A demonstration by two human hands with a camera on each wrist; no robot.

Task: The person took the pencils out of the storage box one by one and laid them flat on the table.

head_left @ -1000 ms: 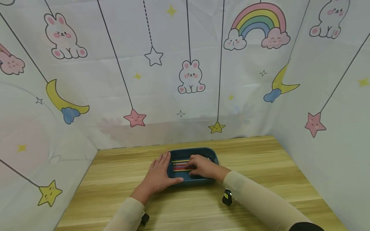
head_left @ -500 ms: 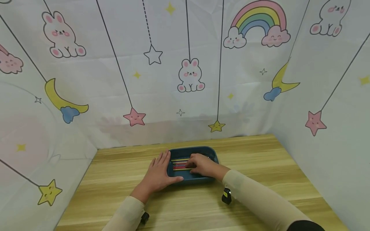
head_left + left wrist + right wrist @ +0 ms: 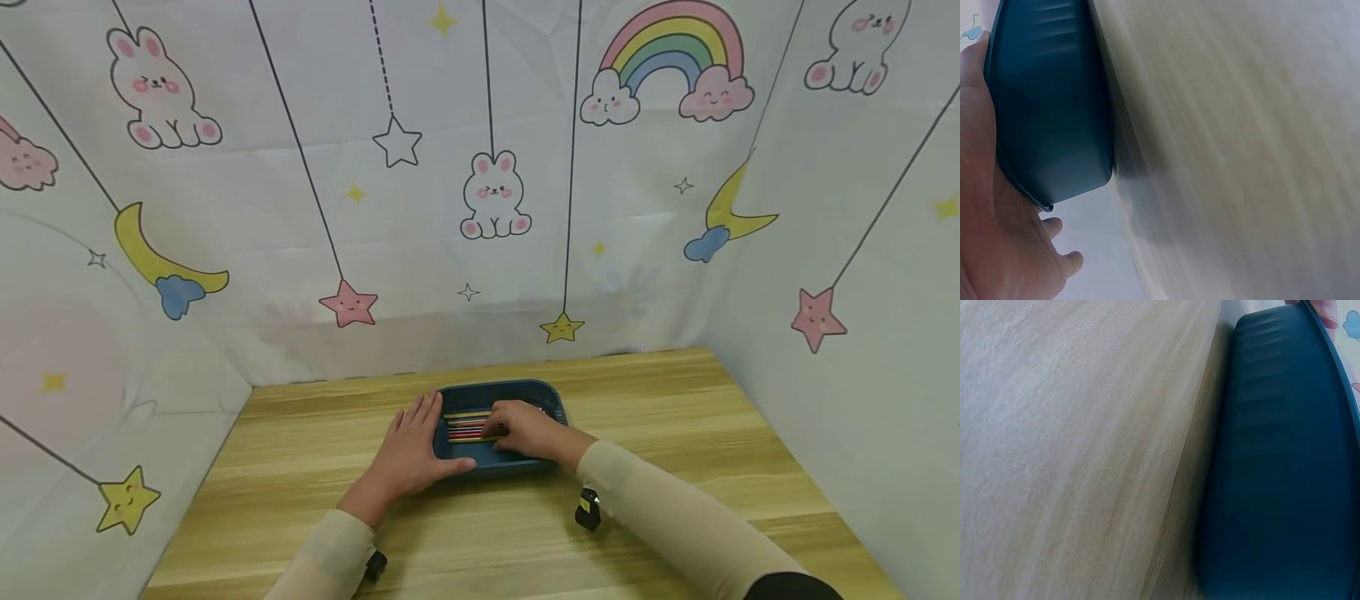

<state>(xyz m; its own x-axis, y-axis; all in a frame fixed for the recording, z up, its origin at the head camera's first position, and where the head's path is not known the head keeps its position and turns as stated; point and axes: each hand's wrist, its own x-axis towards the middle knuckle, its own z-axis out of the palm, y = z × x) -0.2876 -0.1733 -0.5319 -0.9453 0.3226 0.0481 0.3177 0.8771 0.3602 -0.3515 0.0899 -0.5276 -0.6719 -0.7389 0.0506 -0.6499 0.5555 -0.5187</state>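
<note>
The blue tray is standing on the counter close to its far edge, well apart from both side edges. The left hand is lying open at the tray's left end, fingers extending along that end and thumb resting on the near rim. The right hand is reaching inside, fingers bending down over slender coloured sticks, which are lying lengthwise on the tray floor; whether it is pinching any, I cannot tell. Compared with one second ago, tray, hands and counter are appearing slightly higher in the head view, the backdrop shifting likewise; both hands are keeping their places against the tray.
</note>
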